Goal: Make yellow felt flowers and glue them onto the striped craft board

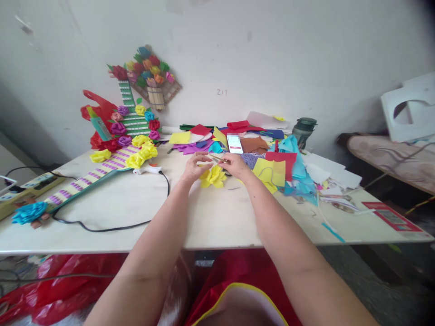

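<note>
Gripping a slim, pointed tool in closed fingers, the right hand is angling inward from the right, its knuckles facing up. The left hand is curling toward the tool from the other side, thumb and fingers bent; whether it is pinching anything, I cannot tell. Both bare forearms are stretching forward over the table edge and converging. A yellow paper flower is sitting on the table between the hands, just below the tool. The pale tabletop is carrying a white glue gun with a black cord to the left, beside a guitar-shaped decoration covered in paper flowers. Beyond the hands, a lit phone is leaning among coloured paper sheets, and a dark bottle is standing farther right. Behind everything, a plain greyish-white wall is rising.
</note>
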Available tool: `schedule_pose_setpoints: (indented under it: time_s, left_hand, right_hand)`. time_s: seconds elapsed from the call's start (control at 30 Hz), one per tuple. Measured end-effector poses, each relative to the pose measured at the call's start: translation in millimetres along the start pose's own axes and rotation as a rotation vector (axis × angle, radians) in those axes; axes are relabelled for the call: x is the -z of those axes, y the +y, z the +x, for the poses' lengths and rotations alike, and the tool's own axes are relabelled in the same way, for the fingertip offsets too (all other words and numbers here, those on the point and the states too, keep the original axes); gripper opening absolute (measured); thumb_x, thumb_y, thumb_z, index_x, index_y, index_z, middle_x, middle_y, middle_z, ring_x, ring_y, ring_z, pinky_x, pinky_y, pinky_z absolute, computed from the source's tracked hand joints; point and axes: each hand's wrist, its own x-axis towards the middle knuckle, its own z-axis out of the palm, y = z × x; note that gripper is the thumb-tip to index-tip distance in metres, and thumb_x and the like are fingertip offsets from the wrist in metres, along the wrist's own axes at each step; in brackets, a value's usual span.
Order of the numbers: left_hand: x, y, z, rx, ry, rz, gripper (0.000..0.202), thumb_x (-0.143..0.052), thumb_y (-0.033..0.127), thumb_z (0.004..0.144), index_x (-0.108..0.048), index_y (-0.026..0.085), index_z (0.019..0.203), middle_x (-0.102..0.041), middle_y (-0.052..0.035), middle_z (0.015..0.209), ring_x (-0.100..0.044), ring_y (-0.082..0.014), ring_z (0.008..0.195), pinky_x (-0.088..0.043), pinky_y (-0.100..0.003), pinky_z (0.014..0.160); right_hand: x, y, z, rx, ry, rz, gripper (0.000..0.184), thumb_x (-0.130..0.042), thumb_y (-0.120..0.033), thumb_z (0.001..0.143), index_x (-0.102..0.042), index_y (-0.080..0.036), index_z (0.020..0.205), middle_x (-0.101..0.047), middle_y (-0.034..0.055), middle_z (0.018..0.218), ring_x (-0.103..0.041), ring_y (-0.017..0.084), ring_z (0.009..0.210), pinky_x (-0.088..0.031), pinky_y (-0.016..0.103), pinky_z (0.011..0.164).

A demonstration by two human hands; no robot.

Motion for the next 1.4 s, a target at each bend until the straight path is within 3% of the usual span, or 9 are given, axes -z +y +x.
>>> schedule_pose_setpoints:
  time_s: [0.1, 0.23, 0.33, 0.57, 0.83, 1.03, 1.27, 1.4]
  left_hand:
    - [0.3, 3.5, -0.3, 0.007, -0.006, -0.024, 0.022, -0.062, 0.033, 0.061, -0.066, 0.016, 0.073, -0.059, -0.0086, 0.107, -0.054, -0.0213, 0.097, -0.044, -0.028, 0.070]
    - [-2.0, 4.5, -1.1, 0.113, -0.129, 0.027, 0.025, -0.062, 0.036, 0.060, -0.065, 0.013, 0.070, -0.064, -0.0059, 0.078, -0.056, -0.0158, 0.072, -0.042, -0.025, 0.064]
    - [-3.5, 3.7, -1.9, 0.174, -0.188, 0.104, 0.027, -0.063, 0.038, 0.059, -0.064, 0.012, 0.069, -0.058, -0.0013, 0.062, -0.049, -0.0111, 0.057, -0.037, -0.022, 0.055]
    - [-5.6, 4.0, -3.6, 0.249, -0.313, 0.092, 0.028, -0.059, 0.040, 0.060, -0.057, 0.012, 0.057, -0.044, 0.0032, 0.047, -0.036, -0.0071, 0.046, -0.027, -0.021, 0.045]
    - [-4.7, 2.7, -4.5, 0.271, -0.325, 0.013, 0.022, -0.054, 0.033, 0.061, -0.051, 0.013, 0.053, -0.039, 0.0043, 0.044, -0.032, -0.0061, 0.043, -0.023, -0.021, 0.042]
    - [-3.3, 1.2, -3.1, 0.240, -0.266, 0.010, 0.021, -0.053, 0.031, 0.060, -0.057, 0.011, 0.057, -0.044, 0.0027, 0.048, -0.038, -0.0077, 0.048, -0.028, -0.021, 0.046]
    - [-1.8, -0.9, -1.8, 0.235, -0.241, 0.000, 0.022, -0.055, 0.032, 0.060, -0.061, 0.011, 0.061, -0.050, 0.0015, 0.051, -0.043, -0.0090, 0.049, -0.031, -0.021, 0.048]
    - [-0.9, -2.1, -1.9, 0.233, -0.253, -0.014, 0.023, -0.057, 0.032, 0.060, -0.063, 0.011, 0.065, -0.054, 0.0007, 0.055, -0.045, -0.0092, 0.051, -0.033, -0.021, 0.049]
  right_hand:
    - [-1.1, 0.1, -0.5, -0.007, -0.002, 0.018, 0.012, -0.057, -0.024, 0.071, -0.065, -0.015, 0.071, -0.056, -0.0005, 0.065, -0.045, 0.010, 0.061, -0.032, 0.021, 0.057]
    - [-2.6, 0.4, -1.0, -0.035, -0.007, 0.005, 0.013, -0.058, -0.025, 0.071, -0.066, -0.015, 0.072, -0.058, -0.0007, 0.063, -0.046, 0.010, 0.060, -0.031, 0.022, 0.057]
    - [-3.4, 0.0, -1.3, -0.054, -0.022, -0.007, 0.014, -0.057, -0.025, 0.071, -0.067, -0.016, 0.074, -0.060, -0.0006, 0.063, -0.048, 0.011, 0.061, -0.032, 0.022, 0.058]
    - [-5.3, -3.1, -2.3, -0.068, -0.054, -0.036, 0.016, -0.056, -0.028, 0.071, -0.067, -0.017, 0.073, -0.060, 0.0000, 0.063, -0.047, 0.011, 0.059, -0.032, 0.023, 0.058]
    - [-2.4, -9.1, -3.0, -0.064, -0.071, -0.033, 0.022, -0.054, -0.034, 0.073, -0.065, -0.016, 0.074, -0.058, -0.0004, 0.063, -0.045, 0.010, 0.060, -0.032, 0.022, 0.057]
    - [4.8, -8.6, -2.6, -0.102, -0.095, 0.046, 0.032, -0.038, -0.040, 0.083, -0.060, -0.017, 0.087, -0.059, 0.0012, 0.076, -0.048, 0.012, 0.069, -0.037, 0.022, 0.063]
    - [1.3, 2.2, -3.4, -0.099, -0.182, 0.165, 0.029, -0.047, -0.037, 0.078, -0.063, -0.016, 0.089, -0.058, -0.0014, 0.066, -0.047, 0.009, 0.059, -0.038, 0.021, 0.058]
    - [-0.5, 3.5, -2.5, -0.114, -0.216, 0.267, 0.027, -0.051, -0.031, 0.076, -0.066, -0.016, 0.093, -0.066, 0.0028, 0.083, -0.056, 0.011, 0.073, -0.043, 0.024, 0.068]
